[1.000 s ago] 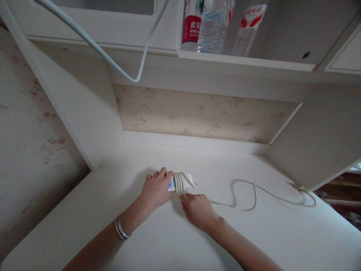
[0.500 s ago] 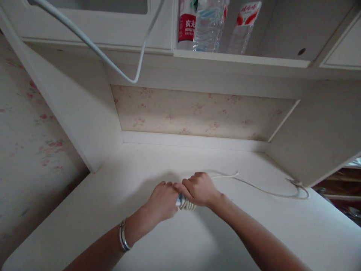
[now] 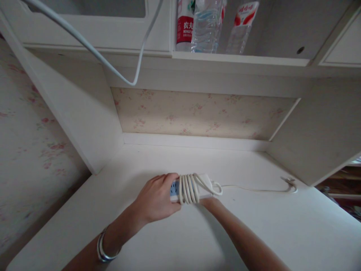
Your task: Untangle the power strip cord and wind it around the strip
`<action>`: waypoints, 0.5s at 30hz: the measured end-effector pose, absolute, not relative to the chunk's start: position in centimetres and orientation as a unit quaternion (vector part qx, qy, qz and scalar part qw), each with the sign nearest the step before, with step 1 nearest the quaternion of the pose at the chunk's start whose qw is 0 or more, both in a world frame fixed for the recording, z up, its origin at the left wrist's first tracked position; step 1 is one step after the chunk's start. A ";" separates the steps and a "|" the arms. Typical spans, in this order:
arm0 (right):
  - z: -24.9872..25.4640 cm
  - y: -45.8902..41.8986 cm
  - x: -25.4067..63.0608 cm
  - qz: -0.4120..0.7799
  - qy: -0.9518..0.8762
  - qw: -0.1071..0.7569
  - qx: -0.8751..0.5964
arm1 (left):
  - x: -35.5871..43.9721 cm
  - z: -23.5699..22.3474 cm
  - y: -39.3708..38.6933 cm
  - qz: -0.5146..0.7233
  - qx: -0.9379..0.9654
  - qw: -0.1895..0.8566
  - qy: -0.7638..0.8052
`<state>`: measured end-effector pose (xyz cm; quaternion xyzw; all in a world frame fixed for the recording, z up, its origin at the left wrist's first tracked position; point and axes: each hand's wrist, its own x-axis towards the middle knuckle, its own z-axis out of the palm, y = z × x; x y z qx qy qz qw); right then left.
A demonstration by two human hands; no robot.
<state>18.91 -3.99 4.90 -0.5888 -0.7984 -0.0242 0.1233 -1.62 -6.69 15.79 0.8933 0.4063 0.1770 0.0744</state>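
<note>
A white power strip [image 3: 174, 197] with blue socket faces is held above the desk, its off-white cord [image 3: 189, 189] wound round its middle in several turns. My left hand [image 3: 158, 195] is closed around the strip's left end, thumb below and fingers over the top. Of my right hand [image 3: 208, 203] only the part by the wrist shows, under the strip's right half; its fingers are hidden behind the strip and the coils. From a loop at the right end, the loose cord trails right to a plug [image 3: 290, 181] lying on the desk.
A white desk [image 3: 158, 241] spans the view, with side panels left and right. On the shelf above stand several plastic bottles [image 3: 207, 26]. A thick pale cable [image 3: 113, 69] hangs across the upper left. Floral wallpaper [image 3: 183, 113] covers the back wall.
My right hand has gone from on top of the strip to underneath it, exposing the wound cord. The left hand has shifted slightly left, and the trailing cord lies straighter with less slack.
</note>
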 end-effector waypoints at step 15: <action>9.6 -8.0 16.7 -0.218 -0.839 0.206 -0.454 | 1.4 9.1 -3.7 0.107 0.871 -0.102 0.468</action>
